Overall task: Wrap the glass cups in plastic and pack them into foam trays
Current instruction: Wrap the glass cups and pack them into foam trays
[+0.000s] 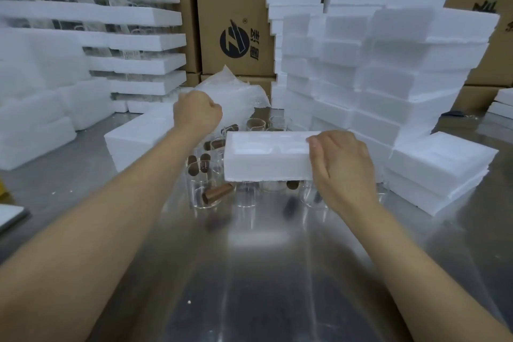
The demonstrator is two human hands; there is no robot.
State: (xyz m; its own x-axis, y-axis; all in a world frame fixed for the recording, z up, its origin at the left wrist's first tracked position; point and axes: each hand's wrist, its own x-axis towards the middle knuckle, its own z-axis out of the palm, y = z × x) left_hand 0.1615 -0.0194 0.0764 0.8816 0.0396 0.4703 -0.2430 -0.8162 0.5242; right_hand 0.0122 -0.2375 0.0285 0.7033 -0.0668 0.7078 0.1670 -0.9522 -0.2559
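Your right hand (342, 172) holds the foam tray (263, 158) at 12 o'clock, its fingers wrapped over the tray's right end with the thumb on the near side. The tray is lifted off the bench (263, 272), open side up, directly over the glass cups (204, 189). The cups stand clustered on the steel, several with brown handles (218, 193), and some are hidden behind the tray. Your left hand (197, 111) is at 11 o'clock with its fingers curled into a fist against the crumpled plastic (238, 94); you cannot tell whether it grips a sheet. A foam block (133, 141) lies just under that wrist. Empty foam stacks (388, 69) rise at 1 to 2 o'clock, filled foam stacks (133, 44) at 10 o'clock, and cardboard boxes (236, 8) stand behind.
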